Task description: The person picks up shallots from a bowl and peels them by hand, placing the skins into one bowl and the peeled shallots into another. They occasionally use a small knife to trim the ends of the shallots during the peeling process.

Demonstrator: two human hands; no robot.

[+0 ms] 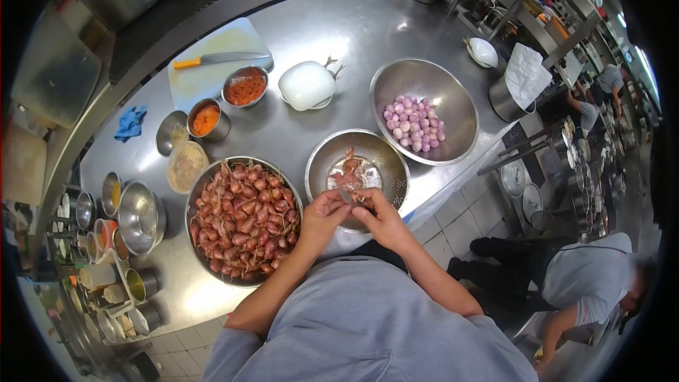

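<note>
My left hand (325,213) and my right hand (382,216) meet over a perforated metal bowl (320,155), fingers pinched close together. A small grey blade-like piece (346,197) shows between the fingertips, on the side of the right fingers. What my left fingers pinch is mostly hidden, and I cannot tell its kind. Reddish papery skins (349,165) lie in the bowl below. To the left, a wide metal bowl is heaped with unpeeled shallots (244,216). Peeled pinkish shallots (414,124) sit in a large metal bowl (451,92) on the right.
Behind the bowls lies a cutting board (212,35) with a yellow-handled knife (219,59). Near it stand a cup of orange food (205,120), a bowl of red shreds (245,87) and a white wrapped bundle (308,85). A person (590,269) bends at the right.
</note>
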